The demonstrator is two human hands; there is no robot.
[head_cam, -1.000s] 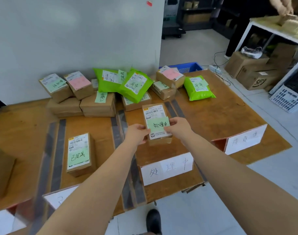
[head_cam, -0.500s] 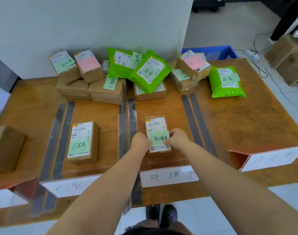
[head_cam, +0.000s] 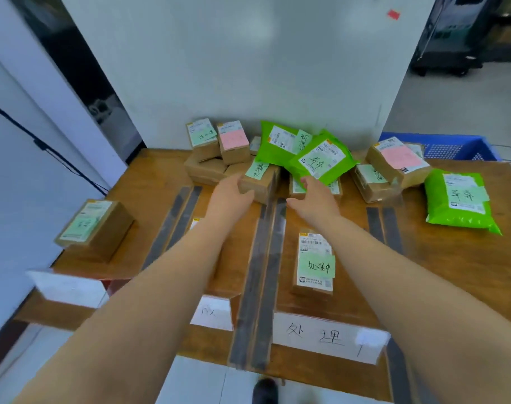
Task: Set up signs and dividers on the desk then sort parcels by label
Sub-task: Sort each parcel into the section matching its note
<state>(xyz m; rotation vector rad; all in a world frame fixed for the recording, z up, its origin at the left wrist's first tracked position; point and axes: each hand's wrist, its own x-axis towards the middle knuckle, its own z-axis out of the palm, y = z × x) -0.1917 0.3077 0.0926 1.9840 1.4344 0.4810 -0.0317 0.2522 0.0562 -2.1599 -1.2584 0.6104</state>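
Brown cardboard parcels and green mailer bags are piled at the back of the wooden desk (head_cam: 440, 258). My left hand (head_cam: 229, 196) touches the left side of a brown box with a green note (head_cam: 260, 182) at the front of the pile. My right hand (head_cam: 314, 199) reaches, fingers apart, toward the box under a green bag (head_cam: 321, 161). A box with a green label (head_cam: 314, 263) lies alone in the middle lane, behind the white sign (head_cam: 327, 336). Grey divider strips (head_cam: 263, 272) split the desk into lanes.
Another box (head_cam: 94, 225) sits in the far left lane and a green bag (head_cam: 458, 202) lies at the right. A second white sign (head_cam: 212, 312) and a third (head_cam: 65, 287) stand along the front edge. A blue crate (head_cam: 449, 147) is behind the desk's right corner, a white wall behind the pile.
Both hands let go of the green-labelled box, leaving it in the middle lane, and moved forward to the pile at the back. The camera tilted up and left.
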